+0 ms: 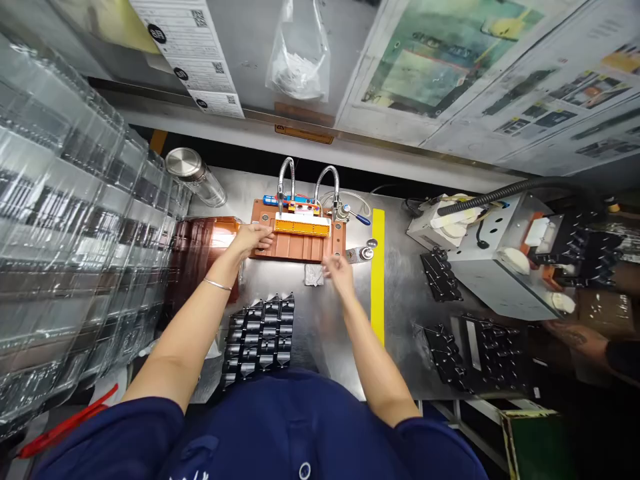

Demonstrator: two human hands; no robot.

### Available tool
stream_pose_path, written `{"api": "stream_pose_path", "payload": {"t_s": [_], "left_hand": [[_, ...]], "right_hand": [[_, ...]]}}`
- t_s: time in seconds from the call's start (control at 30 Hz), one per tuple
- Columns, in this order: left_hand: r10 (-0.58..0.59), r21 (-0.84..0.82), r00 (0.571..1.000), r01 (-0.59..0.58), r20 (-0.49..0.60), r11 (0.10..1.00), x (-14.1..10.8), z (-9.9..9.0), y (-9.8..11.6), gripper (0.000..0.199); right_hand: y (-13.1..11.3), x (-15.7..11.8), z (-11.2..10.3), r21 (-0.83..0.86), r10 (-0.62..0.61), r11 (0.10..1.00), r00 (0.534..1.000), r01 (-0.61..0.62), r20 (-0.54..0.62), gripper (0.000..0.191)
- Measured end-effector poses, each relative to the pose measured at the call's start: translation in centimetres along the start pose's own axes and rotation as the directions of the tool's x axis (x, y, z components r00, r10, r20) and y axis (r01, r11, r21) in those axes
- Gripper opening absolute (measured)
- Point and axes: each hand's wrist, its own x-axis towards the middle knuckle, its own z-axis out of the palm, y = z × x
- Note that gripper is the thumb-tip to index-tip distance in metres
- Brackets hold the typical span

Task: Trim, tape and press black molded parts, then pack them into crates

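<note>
A reddish-brown fixture block (300, 248) lies on the bench in front of me. Across it sits an orange slotted strip (303, 229), below a white bar with two bent metal hoses over it. My left hand (254, 239) is at the block's left side, its fingers loosely apart beside the strip's left end, with nothing visible in them. Near the block's front right edge is my right hand (339, 270), slightly blurred, fingers loosely curled and apart, with no held thing visible. A small pale pad (314, 275) lies just left of it.
Several black moulded parts (263, 337) lie in rows nearer me. Clear plastic trays (100, 220) are stacked high at left. A steel-lidded bottle (197, 177) stands behind. Yellow tape (379, 280) marks the bench. At right are a grey machine (493, 260) and another person's arm (580, 337).
</note>
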Motion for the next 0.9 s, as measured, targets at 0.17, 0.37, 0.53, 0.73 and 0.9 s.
{"api": "stream_pose_path", "payload": {"t_s": [0.17, 0.37, 0.53, 0.73, 0.9], "left_hand": [[0.076, -0.003, 0.996, -0.076, -0.041, 0.997, -3.3, 0.1, -3.7, 0.011], [0.207, 0.151, 0.978, -0.211, 0.037, 0.966, -6.7, 0.3, -5.8, 0.011], [0.673, 0.532, 0.739, -0.573, 0.007, 0.624, -9.0, 0.0, -5.0, 0.026], [0.843, 0.745, 0.426, -0.665, 0.329, 0.045, -7.5, 1.5, -6.6, 0.030], [0.738, 0.794, 0.475, -0.593, 0.479, -0.134, -3.3, 2.1, -7.5, 0.026]], "right_hand": [[9.5, -11.7, 2.8, -0.310, -0.005, 0.948, 0.975, 0.075, 0.221, 0.075], [10.0, -12.6, 1.5, -0.310, -0.023, 0.945, 0.967, 0.104, 0.253, 0.038], [0.7, -6.6, 0.2, -0.629, -0.451, 0.572, 0.842, 0.526, 0.294, 0.044], [-2.7, -1.5, 3.1, -0.694, -0.580, 0.048, 0.586, 0.719, 0.567, 0.039], [-0.9, 0.9, 3.0, -0.643, -0.563, -0.005, 0.529, 0.766, 0.635, 0.035]]}}
